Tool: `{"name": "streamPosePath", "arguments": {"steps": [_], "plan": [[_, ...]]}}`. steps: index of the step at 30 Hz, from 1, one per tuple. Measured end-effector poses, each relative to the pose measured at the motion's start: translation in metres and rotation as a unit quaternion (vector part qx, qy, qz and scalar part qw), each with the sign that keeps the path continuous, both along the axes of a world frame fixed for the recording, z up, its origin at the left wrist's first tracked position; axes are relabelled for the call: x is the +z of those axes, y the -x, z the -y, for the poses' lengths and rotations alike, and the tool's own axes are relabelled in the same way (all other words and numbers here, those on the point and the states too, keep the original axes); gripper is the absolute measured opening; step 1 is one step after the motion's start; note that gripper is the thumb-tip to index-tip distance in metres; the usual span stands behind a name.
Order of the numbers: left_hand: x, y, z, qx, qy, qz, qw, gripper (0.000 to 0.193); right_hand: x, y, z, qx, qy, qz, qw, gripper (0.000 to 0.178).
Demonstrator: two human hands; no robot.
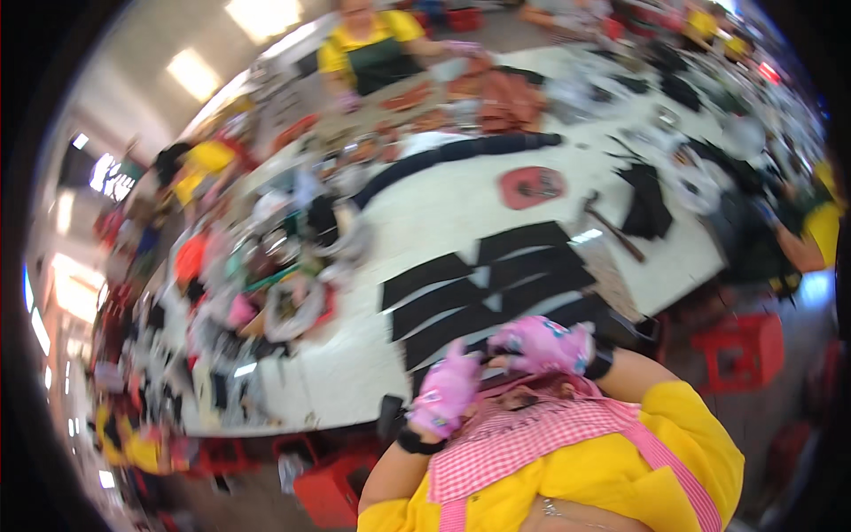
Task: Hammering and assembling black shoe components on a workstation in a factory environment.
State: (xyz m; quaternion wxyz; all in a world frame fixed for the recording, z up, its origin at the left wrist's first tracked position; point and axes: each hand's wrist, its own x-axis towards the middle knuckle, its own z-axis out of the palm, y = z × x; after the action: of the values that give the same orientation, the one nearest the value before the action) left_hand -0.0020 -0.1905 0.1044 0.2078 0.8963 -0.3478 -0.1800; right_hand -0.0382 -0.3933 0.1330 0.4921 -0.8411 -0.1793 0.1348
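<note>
Black strips (529,239) lie crosswise in two columns on the table

From where I stand, the black strips are on the person's side of the red pad (532,187), laid side by side in two uneven columns. Their long axes run left to right across the person's front, with the right ends tipped slightly away, toward the side where the pad lies.

Nearer the person than the pad, both forearms are bent in and two pink-gloved hands come close together at the near end of the strips. The left hand (446,390) points its fingers away from the body, toward the pad; the right hand (542,346) comes in from the side, its fingers turned toward the left one. The fingers are blurred and partly hidden, so I cannot tell whether they are spread, closed or gripping anything.

The table (425,222) is pale and broad. Right of the pad lies a hammer (620,233), its handle slanting back toward the person; beyond the pad and reaching left is a long dark band (443,158). Bags and small goods crowd the table well left of the pad. Far beyond the pad sits a co-worker (377,49) in a yellow shirt. A red stool (740,350) stands on the floor, well right of the pad and nearer the person.
</note>
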Motion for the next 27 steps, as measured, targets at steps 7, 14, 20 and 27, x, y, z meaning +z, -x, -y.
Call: {"name": "streamPosePath", "arguments": {"steps": [7,14,20,27], "plan": [[-0.023,-0.016,0.014,0.339,0.264,-0.287,0.856,0.014,-0.202,-0.004,0.243,-0.579,0.146,0.043,0.801,0.005],[-0.029,-0.032,-0.040,0.489,0.406,-0.278,0.720,0.016,-0.217,-0.036,0.301,-0.452,0.410,-0.201,0.766,0.031],[-0.028,-0.065,-0.082,0.498,0.373,-0.239,0.745,0.018,-0.271,-0.038,0.331,-0.554,0.222,-0.193,0.779,0.037],[-0.072,-0.179,-0.053,0.383,0.325,-0.183,0.845,0.022,-0.081,-0.075,0.159,-0.532,-0.081,-0.090,0.838,0.023]]}}
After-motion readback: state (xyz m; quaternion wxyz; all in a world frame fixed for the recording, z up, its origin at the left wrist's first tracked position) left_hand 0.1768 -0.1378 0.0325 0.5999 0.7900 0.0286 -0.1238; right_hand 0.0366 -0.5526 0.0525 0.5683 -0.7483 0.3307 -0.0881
